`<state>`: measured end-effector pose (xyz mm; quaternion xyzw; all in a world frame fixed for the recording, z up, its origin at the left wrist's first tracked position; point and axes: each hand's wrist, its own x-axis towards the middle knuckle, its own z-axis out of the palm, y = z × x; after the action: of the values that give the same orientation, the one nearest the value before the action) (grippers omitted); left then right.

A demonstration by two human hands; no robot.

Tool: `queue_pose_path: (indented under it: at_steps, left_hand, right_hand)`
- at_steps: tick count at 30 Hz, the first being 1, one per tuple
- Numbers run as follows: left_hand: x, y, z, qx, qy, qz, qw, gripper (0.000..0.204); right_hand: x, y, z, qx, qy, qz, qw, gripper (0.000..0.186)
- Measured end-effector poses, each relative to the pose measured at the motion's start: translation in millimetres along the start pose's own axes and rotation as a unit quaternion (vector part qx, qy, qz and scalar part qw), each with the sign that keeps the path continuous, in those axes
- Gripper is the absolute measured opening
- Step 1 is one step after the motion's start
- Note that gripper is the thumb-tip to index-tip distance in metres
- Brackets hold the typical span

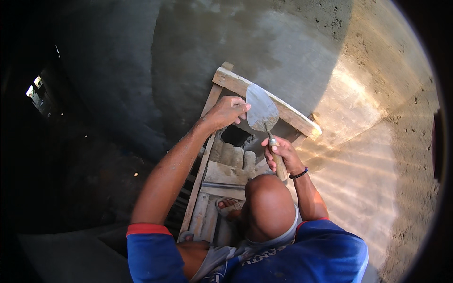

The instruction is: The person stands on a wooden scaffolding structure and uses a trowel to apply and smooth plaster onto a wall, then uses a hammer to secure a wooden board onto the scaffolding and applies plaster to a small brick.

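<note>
Blue shirt point(311, 254) and raised bare knee point(269, 200) occupy the foreground, nearest the camera. Beyond the knee, you hold a pointed trowel point(261, 108), blade up, in front of a wooden crosspiece point(296, 120) and a patchy grey wall point(203, 47). Your right hand point(284, 155) is wrapped about the wooden handle. Your left hand point(230, 111) is curled at the blade's left edge; whether its fingers pinch the metal or merely meet it, you cannot tell from this view. The step in hand appears to be attending to the blade, whose lower part bears grey residue. In judgement, the next move calls for a steady right grip and left fingertips kept off the edge as the blade shifts. White lettering shows on the shirt, partly lost in folds; no label or maker's mark is legible on the trowel.
</note>
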<state>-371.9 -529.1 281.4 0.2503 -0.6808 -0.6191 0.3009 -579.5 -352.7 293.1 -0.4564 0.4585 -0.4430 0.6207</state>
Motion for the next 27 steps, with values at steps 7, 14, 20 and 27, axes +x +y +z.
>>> queue_pose_path:
  at_steps: [7,14,20,27]
  left_hand:
    - [-5,-7,-3,0.037,0.086,-0.121,0.988,0.039]
    - [-30,-36,23,-0.023,0.063,-0.101,0.993,0.068]
    - [-58,-59,33,-0.011,0.221,-0.082,0.972,0.057]
    - [-160,-92,-33,0.194,0.136,-0.26,0.936,0.042]
  right_hand:
    - [49,22,4,-0.021,0.024,-0.09,0.995,0.03]
    - [114,53,38,0.004,0.094,-0.166,0.982,0.036]
    - [137,84,40,0.003,0.004,-0.072,0.997,0.047]
    - [42,195,9,-0.182,0.01,0.286,0.941,0.049]
